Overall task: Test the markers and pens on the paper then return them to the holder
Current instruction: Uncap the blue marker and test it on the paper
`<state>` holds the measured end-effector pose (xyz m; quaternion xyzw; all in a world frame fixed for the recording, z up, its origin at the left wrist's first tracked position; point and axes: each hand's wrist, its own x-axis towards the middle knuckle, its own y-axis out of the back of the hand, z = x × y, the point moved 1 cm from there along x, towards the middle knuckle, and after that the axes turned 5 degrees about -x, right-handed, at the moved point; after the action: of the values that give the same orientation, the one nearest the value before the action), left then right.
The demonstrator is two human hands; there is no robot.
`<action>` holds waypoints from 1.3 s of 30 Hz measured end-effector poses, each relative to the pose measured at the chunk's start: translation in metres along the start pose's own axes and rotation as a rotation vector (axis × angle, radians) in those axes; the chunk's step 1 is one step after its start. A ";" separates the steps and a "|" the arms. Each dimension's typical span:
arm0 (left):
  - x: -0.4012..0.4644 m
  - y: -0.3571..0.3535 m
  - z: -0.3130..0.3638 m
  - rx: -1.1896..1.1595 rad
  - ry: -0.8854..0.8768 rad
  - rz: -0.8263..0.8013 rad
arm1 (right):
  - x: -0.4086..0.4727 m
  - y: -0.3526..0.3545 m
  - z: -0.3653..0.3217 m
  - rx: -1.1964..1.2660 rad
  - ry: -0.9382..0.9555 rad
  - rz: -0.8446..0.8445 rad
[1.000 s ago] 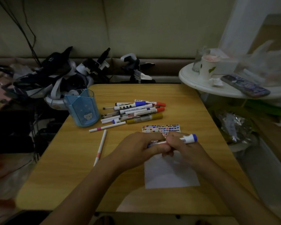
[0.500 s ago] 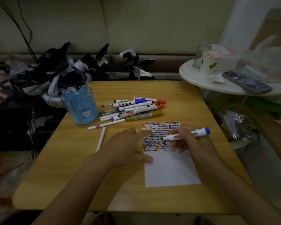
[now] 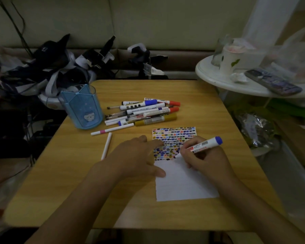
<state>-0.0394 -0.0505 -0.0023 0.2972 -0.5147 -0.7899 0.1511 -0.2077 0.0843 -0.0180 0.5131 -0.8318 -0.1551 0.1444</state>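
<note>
While left hand (image 3: 136, 155) lies flat on paper (image 3: 183, 184), fingers relaxed, right hand (image 3: 203, 157) grips marker (image 3: 203, 144), tip on paper.

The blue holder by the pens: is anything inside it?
The blue holder shows only its dividers through the open top; no pens stick out. Its frosted walls hide the bottom.

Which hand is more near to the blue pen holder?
Left. The left hand lies flat at the paper's left edge, nearer the blue pen holder; the right hand writes farther right.
</note>
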 end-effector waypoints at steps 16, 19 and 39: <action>0.002 -0.001 -0.001 0.001 0.004 -0.008 | 0.003 -0.004 0.017 -0.201 0.023 0.090; 0.002 -0.001 -0.001 0.003 0.002 -0.007 | 0.003 -0.005 0.016 -0.211 0.019 0.082; -0.001 0.001 0.001 0.006 0.012 -0.030 | 0.002 -0.004 0.015 -0.241 0.063 0.052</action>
<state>-0.0398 -0.0496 -0.0004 0.3101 -0.5118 -0.7886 0.1416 -0.2110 0.0826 -0.0329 0.4748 -0.8152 -0.2339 0.2351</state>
